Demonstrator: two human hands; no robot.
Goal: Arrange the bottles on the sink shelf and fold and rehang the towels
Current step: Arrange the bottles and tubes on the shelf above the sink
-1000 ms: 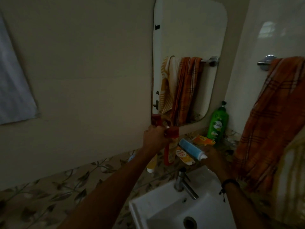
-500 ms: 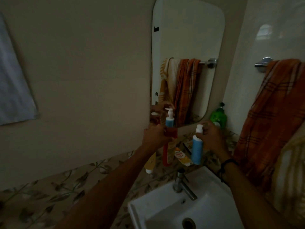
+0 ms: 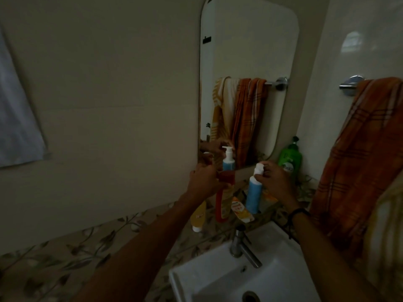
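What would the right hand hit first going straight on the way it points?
Probably the mirror, near its lower edge, behind the blue bottle that the right hand holds. The green pump bottle stands right of that line. Depth unclear.

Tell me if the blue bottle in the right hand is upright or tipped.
Nearly upright. The blue bottle has its white cap on top and base down; the right hand holds it near the cap.
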